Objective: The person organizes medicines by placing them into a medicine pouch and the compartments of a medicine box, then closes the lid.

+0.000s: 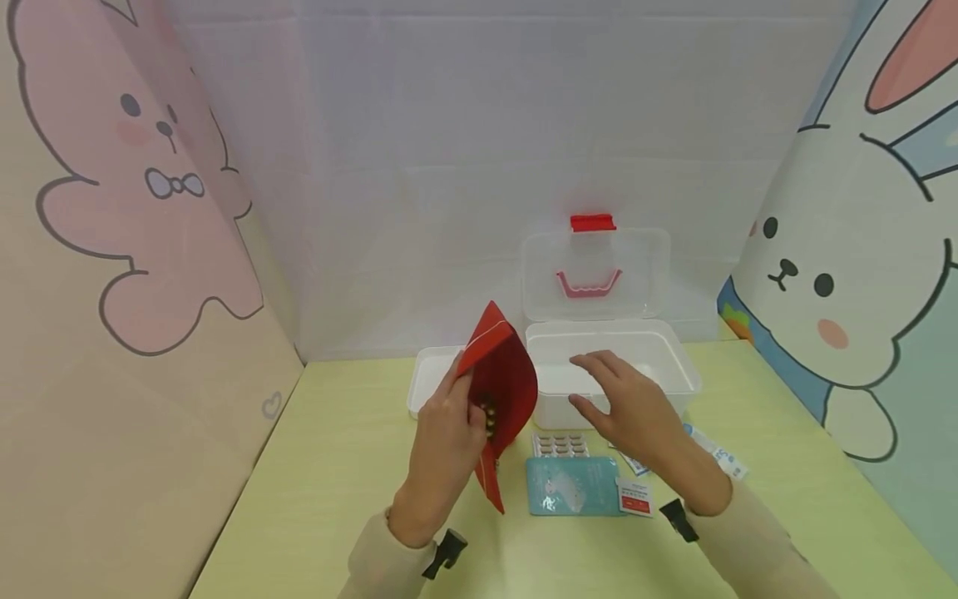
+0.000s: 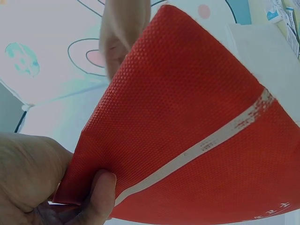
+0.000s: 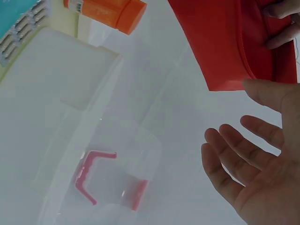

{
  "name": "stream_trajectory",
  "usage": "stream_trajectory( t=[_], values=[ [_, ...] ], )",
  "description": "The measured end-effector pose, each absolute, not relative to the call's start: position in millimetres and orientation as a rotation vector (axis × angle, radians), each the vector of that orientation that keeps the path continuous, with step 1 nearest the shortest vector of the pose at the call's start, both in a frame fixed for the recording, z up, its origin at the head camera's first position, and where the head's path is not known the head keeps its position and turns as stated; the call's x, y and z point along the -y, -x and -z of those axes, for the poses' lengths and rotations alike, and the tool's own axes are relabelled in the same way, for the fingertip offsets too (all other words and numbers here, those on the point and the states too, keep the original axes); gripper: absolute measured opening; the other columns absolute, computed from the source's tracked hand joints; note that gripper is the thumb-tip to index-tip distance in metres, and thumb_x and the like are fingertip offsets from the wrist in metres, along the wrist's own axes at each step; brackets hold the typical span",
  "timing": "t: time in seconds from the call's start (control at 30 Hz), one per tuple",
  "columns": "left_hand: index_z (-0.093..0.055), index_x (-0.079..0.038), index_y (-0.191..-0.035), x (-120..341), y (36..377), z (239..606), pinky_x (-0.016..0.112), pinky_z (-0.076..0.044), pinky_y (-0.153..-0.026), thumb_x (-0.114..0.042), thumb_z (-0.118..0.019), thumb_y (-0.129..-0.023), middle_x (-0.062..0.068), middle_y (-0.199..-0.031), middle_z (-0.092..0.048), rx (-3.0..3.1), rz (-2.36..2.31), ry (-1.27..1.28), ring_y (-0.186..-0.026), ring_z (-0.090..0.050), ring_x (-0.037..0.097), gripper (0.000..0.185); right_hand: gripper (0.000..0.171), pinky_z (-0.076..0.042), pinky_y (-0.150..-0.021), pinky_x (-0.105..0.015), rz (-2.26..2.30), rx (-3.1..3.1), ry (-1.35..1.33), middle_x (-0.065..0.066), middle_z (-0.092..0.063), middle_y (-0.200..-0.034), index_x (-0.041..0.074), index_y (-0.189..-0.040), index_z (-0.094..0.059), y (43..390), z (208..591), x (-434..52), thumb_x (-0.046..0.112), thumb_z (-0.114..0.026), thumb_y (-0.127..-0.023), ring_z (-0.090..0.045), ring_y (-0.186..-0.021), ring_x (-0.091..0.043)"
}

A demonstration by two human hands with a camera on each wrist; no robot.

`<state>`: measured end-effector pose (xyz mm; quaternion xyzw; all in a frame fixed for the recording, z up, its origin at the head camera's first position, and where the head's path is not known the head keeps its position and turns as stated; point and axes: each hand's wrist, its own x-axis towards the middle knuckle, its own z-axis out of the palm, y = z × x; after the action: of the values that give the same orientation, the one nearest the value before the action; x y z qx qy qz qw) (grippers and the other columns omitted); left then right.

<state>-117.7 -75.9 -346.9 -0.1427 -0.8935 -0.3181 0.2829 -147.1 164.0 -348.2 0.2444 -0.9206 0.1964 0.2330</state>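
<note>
Pouch is hanging above the worktop, its mouth gaping toward the right, between the tray on the far left and the box on the far right. Your left hand is pinching it by one edge; your right hand is holding nothing, its fingers spreading in a loose curve by the box. From the head view a gap is showing between that hand and the pouch.

Your one-sided pinch is probably the weak point: if it is slackening, the pouch could be twisting and falling onto the packs below. Yellowish dots are showing inside; you cannot tell what they are, but if they are loose, tilting could be spilling them. Your right sleeve is passing close to the packs, so a low sweep could be dragging them. A knock might be tipping the raised lid.

Counting, you are seeing one pouch, one tray, one box, one lid, one blister pack, one teal packet, one sachet, one tube, one partly hidden slip and one orange bottle.
</note>
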Motion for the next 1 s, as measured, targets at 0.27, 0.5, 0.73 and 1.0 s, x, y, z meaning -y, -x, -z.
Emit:
stream_trajectory(
  t=[0.27, 0.5, 0.73, 1.0],
  values=[
    [-0.059, 0.0, -0.129, 83.5, 117.3, 349.8, 0.041, -0.059, -0.081, 0.008, -0.065, -0.082, 0.013, -0.133, -0.058, 2.399, 0.842, 0.353, -0.104, -0.068, 0.031, 0.048, 0.063, -0.054, -0.094, -0.048, -0.541, 2.84, -0.718, -0.009, -0.062, -0.131, 0.012, -0.134, -0.056, 152.5, 378.9, -170.7, 0.027, -0.081, -0.079, -0.064, -0.116, -0.031],
    [-0.059, 0.0, -0.128, 90.2, 116.9, 350.8, 0.04, -0.06, -0.079, 0.008, -0.066, -0.081, 0.013, -0.131, -0.059, 2.39, 0.822, 0.339, -0.101, -0.068, 0.03, 0.048, 0.064, -0.052, -0.097, -0.049, -0.515, 2.99, -0.75, -0.009, -0.062, -0.132, 0.013, -0.135, -0.056, 160.6, 404.6, -168.8, 0.027, -0.083, -0.077, -0.062, -0.118, -0.031],
    [-0.061, 0.0, -0.124, 94.8, 115.7, 352.9, 0.04, -0.06, -0.077, 0.008, -0.067, -0.081, 0.012, -0.13, -0.059, 2.386, 0.834, 0.326, -0.101, -0.068, 0.03, 0.044, 0.065, -0.051, -0.098, -0.049, -0.541, 3.092, -0.77, -0.009, -0.062, -0.127, 0.009, -0.132, -0.059, 165.1, 428.0, -166.6, 0.022, -0.085, -0.074, -0.062, -0.114, -0.029],
    [-0.063, 0.001, -0.12, 99.4, 114.5, 357.8, 0.041, -0.06, -0.076, 0.008, -0.064, -0.082, 0.011, -0.122, -0.062, 2.402, 0.846, 0.291, -0.1, -0.068, 0.03, 0.039, 0.065, -0.05, -0.099, -0.049, -0.602, 3.163, -0.773, -0.009, -0.062, -0.125, 0.008, -0.131, -0.059, 169.3, 454.3, -166.2, 0.021, -0.085, -0.073, -0.061, -0.112, -0.03]
  ],
)
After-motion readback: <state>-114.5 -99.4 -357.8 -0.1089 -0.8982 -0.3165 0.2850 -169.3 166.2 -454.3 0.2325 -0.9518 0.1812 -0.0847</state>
